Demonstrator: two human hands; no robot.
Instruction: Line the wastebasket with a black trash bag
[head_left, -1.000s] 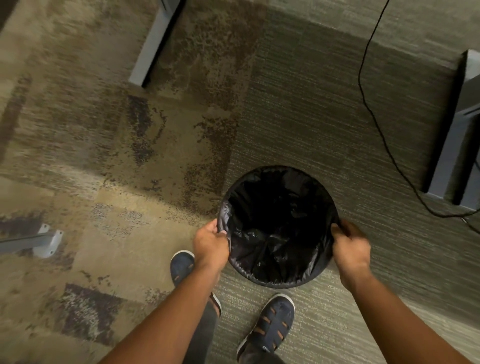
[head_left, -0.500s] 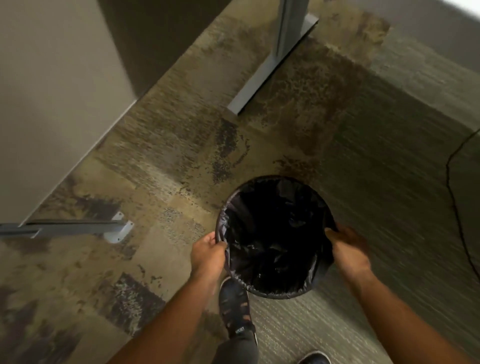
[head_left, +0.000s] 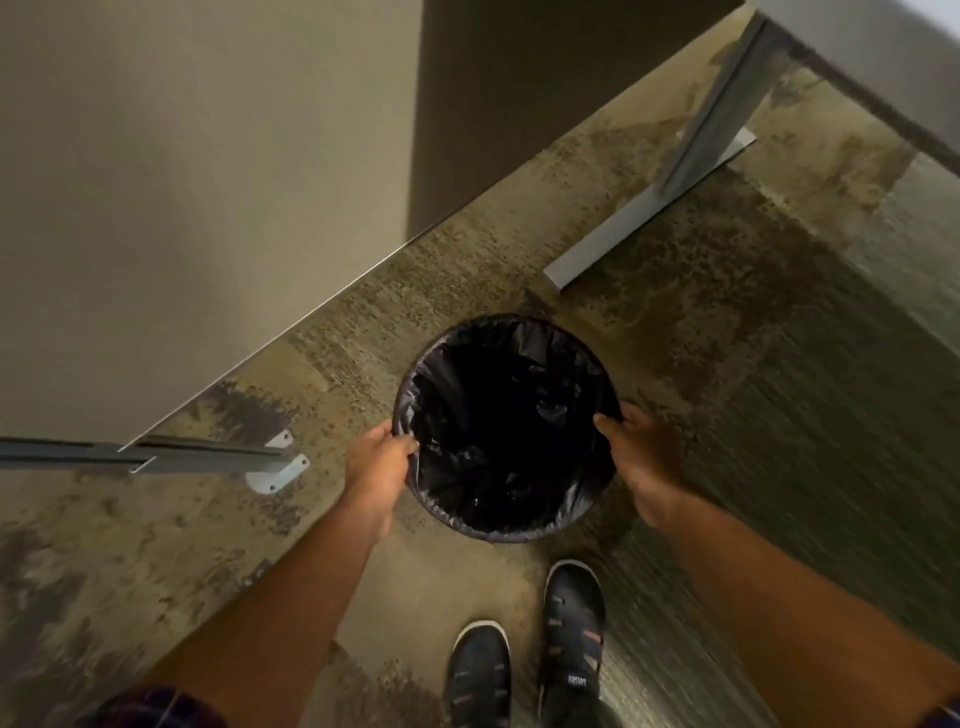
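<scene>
Desk (head_left: 156, 182) takes the upper left, its grey foot (head_left: 270, 470) on the carpet (head_left: 779, 415) at the left edge. Nothing carries the basket but the carpet; I can't tell whether it rests there or I've got it lifted.

My left hand (head_left: 376, 467) is clamped on the left side of the basket (head_left: 506, 535) rim, thumb hooked over the edge into the bag (head_left: 504, 415), fingers hidden down the outside. Bag is already inside, black film folded over the rim all the way round as far as I see, some wrinkles at the left edge by my thumb. Basket sits mid-frame, near the desk edge, just short of the grey leg foot (head_left: 639, 218) running to the upper right. My shoes (head_left: 571, 639) are just below it.

My right hand (head_left: 644, 457) is clamped on the right rim the same way, thumb tip over the edge, fingers outside. Hands well apart, one each side.

Judgement: lining looks close to done; the step now is seating the cuff and parking the basket.
- Keep both thumbs pinning film to rim so the cuff doesn't slide in.
- Pull the overhang down evenly outside; left side looks bunched, smooth that first.
- Push air out of the bottom so the bag sits against the walls. Bottom is too dark to check.
- Thin film: drag gently, it could tear at the rim.
- Release one hand at a time.
</scene>
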